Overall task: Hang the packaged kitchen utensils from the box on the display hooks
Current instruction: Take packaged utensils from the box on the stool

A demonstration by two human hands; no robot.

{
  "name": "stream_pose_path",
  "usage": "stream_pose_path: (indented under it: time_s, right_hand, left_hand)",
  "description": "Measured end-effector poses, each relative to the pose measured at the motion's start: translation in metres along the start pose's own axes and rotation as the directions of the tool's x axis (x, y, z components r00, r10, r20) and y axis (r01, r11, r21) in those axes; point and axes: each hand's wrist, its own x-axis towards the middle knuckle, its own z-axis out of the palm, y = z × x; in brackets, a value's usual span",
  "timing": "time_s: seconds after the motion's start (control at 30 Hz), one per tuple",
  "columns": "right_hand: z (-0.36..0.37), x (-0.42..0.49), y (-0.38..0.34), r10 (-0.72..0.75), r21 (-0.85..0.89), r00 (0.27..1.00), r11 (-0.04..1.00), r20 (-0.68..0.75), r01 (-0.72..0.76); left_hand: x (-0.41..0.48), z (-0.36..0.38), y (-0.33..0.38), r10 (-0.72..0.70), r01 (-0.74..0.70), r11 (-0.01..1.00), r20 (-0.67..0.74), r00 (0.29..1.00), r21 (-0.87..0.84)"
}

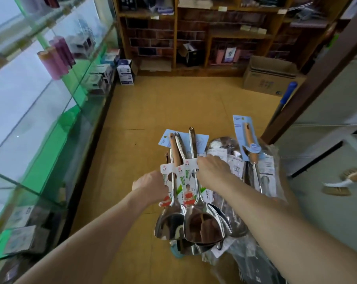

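Low over the tan floor [144, 111], both my arms reach straight ahead toward 12 o'clock. My left grip [151, 184] is curled round the left edge of a bundle of carded steel spatulas [202, 224], knuckles up, its fingers hidden behind the cards. My right grip [212, 171] comes in from 3 o'clock, fingertips closed on the top of the front card.

At 9 o'clock runs a glass display case [40, 119]. At 12 o'clock stand wooden shelves [194, 33], with a cardboard box [268, 76] at 1 o'clock. Beneath my right forearm lies a heap of plastic-wrapped utensils [235, 158], and a blue-carded wooden-handled utensil [248, 138] sticks up from it.

The spatulas point blades toward me, mirror-bright. Each sits on a white and green card printed with a figure in red.
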Motion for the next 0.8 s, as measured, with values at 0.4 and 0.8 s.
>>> stream_pose_path:
  time_s: [0.4,0.8]
  right_hand:
    - [0.024,0.077,-0.006,0.186,0.080,0.978,0.981,-0.098,-0.178]
    - [-0.002,0.063,0.006,0.146,0.146,0.979,0.981,-0.143,-0.125]
  left_hand:
    - [0.032,0.028,-0.029,-0.055,0.054,0.996,-0.013,0.998,-0.067]
    - [0.042,0.023,-0.011,-0.062,0.062,0.997,-0.007,0.998,-0.048]
